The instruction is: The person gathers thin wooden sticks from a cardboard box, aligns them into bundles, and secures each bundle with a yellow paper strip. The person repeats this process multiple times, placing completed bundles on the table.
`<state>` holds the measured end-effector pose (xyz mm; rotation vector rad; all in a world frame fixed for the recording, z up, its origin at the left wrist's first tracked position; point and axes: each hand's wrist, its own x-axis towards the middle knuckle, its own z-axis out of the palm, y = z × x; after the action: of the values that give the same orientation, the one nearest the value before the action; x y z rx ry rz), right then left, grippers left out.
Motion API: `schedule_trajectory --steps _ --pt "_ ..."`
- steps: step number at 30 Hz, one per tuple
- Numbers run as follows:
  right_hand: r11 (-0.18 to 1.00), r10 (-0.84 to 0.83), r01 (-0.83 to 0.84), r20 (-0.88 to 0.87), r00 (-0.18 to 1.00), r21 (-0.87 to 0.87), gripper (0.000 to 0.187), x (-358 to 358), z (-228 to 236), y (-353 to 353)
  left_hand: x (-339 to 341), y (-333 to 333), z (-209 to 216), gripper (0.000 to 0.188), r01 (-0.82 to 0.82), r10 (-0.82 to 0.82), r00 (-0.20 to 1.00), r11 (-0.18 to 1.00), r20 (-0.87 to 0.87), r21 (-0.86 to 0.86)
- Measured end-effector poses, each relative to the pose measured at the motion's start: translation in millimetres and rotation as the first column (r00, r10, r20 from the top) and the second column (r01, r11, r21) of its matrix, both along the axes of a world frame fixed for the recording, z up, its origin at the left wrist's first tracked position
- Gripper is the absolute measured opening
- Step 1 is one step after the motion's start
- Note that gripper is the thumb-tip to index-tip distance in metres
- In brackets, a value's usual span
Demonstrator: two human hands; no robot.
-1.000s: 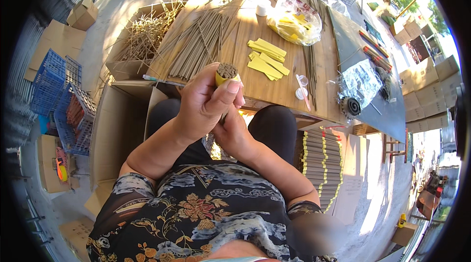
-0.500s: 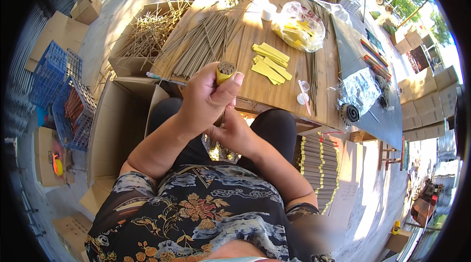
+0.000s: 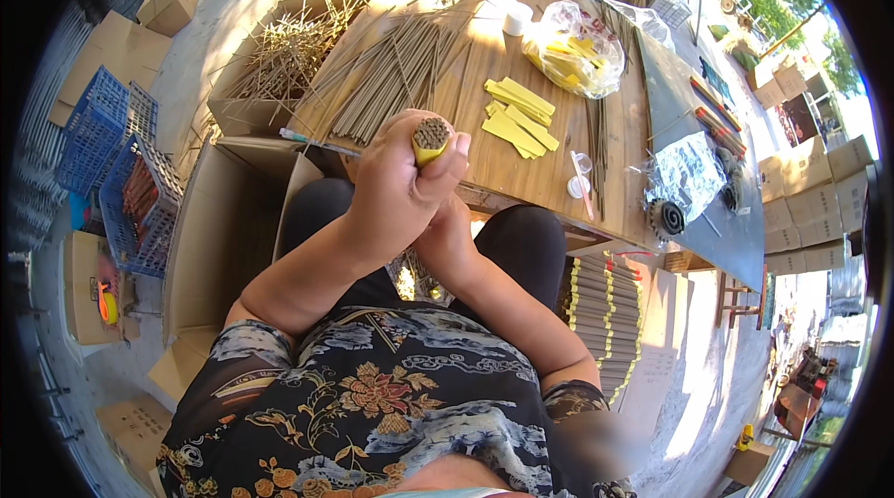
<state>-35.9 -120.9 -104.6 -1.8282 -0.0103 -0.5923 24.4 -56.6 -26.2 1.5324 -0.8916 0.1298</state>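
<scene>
Though mostly out of sight, stick bundle point(image 3: 431, 134) tight in left hand point(image 3: 399, 168); right hand point(image 3: 448, 237) below, grip unclear

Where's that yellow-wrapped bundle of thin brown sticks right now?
In the head view, just left of centre: the yellow-wrapped bundle is held in the left hand, above the right hand, near the brown wooden table.

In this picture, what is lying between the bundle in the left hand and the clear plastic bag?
Yellow strips on the wooden table lie between the bundle and the plastic bag, seen in the head view.
</scene>
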Motion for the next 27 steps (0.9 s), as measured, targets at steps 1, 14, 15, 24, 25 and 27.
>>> schedule_trajectory --steps 1,14,15,24,25,27 --pt "0.996 -0.078 0.076 -0.021 0.997 -0.050 0.043 2 -2 -1 2 -1 -2 0.017 -0.058 0.057 0.998 0.998 0.028 0.035" --pt "0.877 0.364 -0.282 -0.155 0.918 0.389 0.026 -10 36 -13 6 14 18 0.018 0.473 -0.464 0.813 0.879 -0.352 -0.066" --pt "0.919 0.258 -0.240 -0.018 0.966 0.314 0.028 -5 26 -8 5 11 12 0.017 0.412 -0.410 0.874 0.910 -0.260 -0.051" --pt "0.993 0.113 -0.114 -0.033 0.993 -0.014 0.026 4 5 -9 7 2 -5 0.013 0.139 -0.138 0.971 0.990 -0.196 -0.009" --pt "0.968 0.240 -0.236 -0.050 0.969 0.083 0.025 0 17 -13 9 7 -1 0.013 0.258 -0.265 0.930 0.964 -0.255 -0.063" --pt "0.848 0.482 -0.453 -0.043 0.875 0.275 0.024 -9 45 -23 9 17 18 0.011 0.525 -0.529 0.771 0.843 -0.355 -0.118"
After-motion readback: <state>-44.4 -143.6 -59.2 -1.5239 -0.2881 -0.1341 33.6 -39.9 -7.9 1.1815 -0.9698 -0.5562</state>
